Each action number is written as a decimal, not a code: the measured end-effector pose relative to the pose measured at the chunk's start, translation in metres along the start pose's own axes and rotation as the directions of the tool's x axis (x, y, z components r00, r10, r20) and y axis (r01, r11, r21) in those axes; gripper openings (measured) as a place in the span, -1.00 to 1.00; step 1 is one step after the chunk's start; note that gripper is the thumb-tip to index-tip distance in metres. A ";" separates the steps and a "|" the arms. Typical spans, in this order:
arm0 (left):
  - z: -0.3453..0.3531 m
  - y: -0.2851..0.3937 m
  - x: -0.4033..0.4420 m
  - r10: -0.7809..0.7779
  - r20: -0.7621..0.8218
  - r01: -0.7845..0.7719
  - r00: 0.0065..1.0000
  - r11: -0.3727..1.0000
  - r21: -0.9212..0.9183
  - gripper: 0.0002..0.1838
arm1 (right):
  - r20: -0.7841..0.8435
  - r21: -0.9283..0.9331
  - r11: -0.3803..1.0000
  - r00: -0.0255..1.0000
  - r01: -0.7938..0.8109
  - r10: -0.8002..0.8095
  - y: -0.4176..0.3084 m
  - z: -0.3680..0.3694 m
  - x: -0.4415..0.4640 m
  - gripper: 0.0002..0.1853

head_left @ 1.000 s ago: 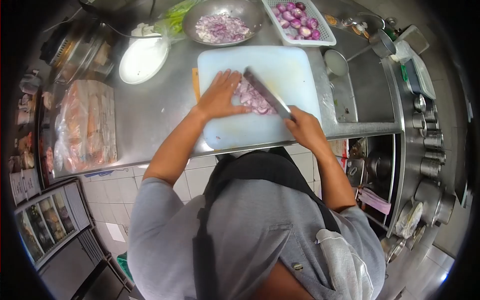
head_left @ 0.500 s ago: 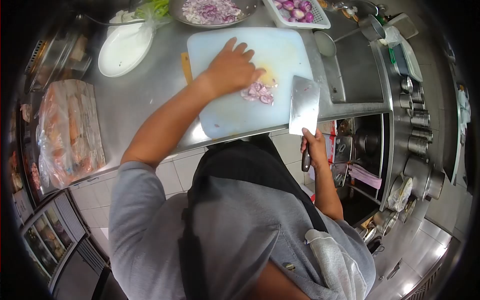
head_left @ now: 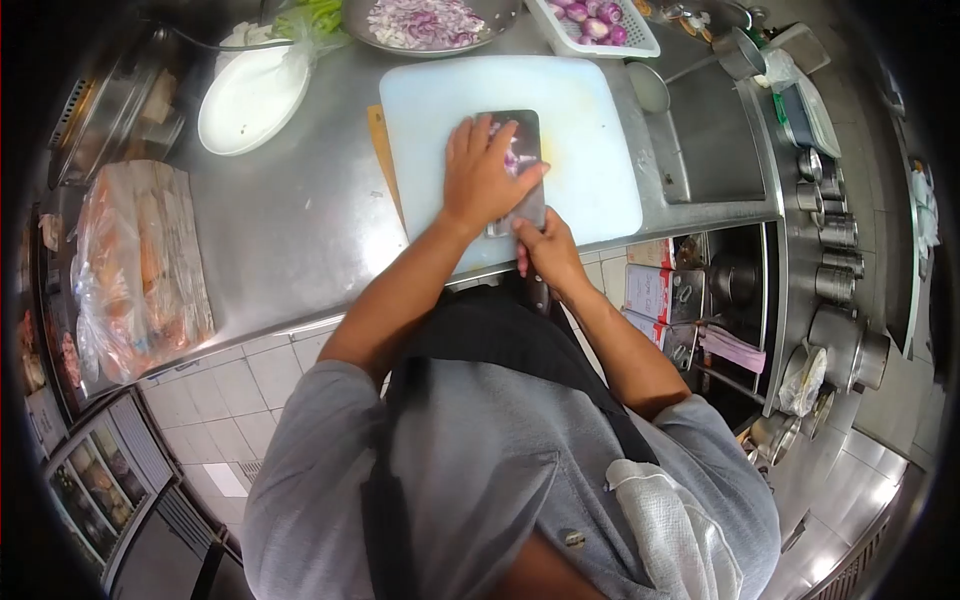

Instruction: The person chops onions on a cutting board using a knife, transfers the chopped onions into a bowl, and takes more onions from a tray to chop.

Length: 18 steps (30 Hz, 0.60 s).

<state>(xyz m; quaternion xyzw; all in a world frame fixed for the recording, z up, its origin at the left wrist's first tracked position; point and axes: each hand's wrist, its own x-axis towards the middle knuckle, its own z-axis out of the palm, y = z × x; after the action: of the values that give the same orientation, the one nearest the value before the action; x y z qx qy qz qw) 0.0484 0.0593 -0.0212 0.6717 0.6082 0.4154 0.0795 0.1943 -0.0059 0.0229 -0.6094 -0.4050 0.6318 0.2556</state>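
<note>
Chopped onion point(head_left: 514, 158) is sitting on the flat of a cleaver point(head_left: 519, 211), roughly mid-board going left to right, and from the head view you can see bits of it peeking out between the fingers. The blade's lying broad side up over the white cutting board point(head_left: 585, 185), square end toward the far edge, so it's basically working as a little tray. The left hand point(head_left: 478, 185) is laid over the top with its fingers spread and thumb stuck out to the right, pinching nothing that I can make out, probably to stop loose pieces sliding off. Can't tell how hard it's pressing though. The right hand point(head_left: 548, 250) has its fingers closed round the handle end, which hangs past the board's near edge; makes sense tbh, gives the knuckles some room.

Past the board's far edge there's a wok point(head_left: 503, 14) with more chopped stuff in it, and a white basket point(head_left: 601, 49) of whole onions beside it, both handy to reach. White plate point(head_left: 254, 103) sits off the far left corner, on the steel counter point(head_left: 270, 235).
</note>
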 end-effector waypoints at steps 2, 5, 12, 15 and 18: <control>0.007 -0.007 0.000 -0.085 -0.068 0.082 0.994 0.995 -0.050 -0.19 | 0.037 -0.008 1.000 0.999 -0.015 0.015 -0.012 0.008 0.000 -0.83; 0.004 -0.007 0.004 -0.183 -0.139 0.155 0.973 0.969 -0.191 -0.33 | 0.112 -0.013 0.999 0.993 -0.045 0.046 -0.020 0.006 0.000 -0.83; 0.002 0.001 0.028 -0.247 -0.282 0.155 0.927 0.937 -0.313 -0.46 | 0.219 -0.041 0.998 0.975 0.040 -0.030 -0.053 -0.010 0.011 -0.83; -0.019 -0.001 0.102 -0.236 -0.265 0.077 0.935 0.865 -0.496 -0.42 | 0.186 -0.139 0.962 0.960 0.235 -0.208 -0.112 -0.009 0.024 -0.84; -0.032 -0.021 0.186 -0.119 -0.402 -0.056 0.908 0.916 -0.397 -0.35 | 0.273 -0.177 0.929 0.923 0.325 -0.271 -0.195 0.005 0.070 -0.89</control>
<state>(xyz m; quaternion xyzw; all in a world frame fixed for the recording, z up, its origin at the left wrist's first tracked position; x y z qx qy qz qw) -0.0041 0.2165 0.0722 0.5262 0.5241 0.6636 0.0898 0.1472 0.1560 0.1439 -0.4826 -0.5888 0.6067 0.2289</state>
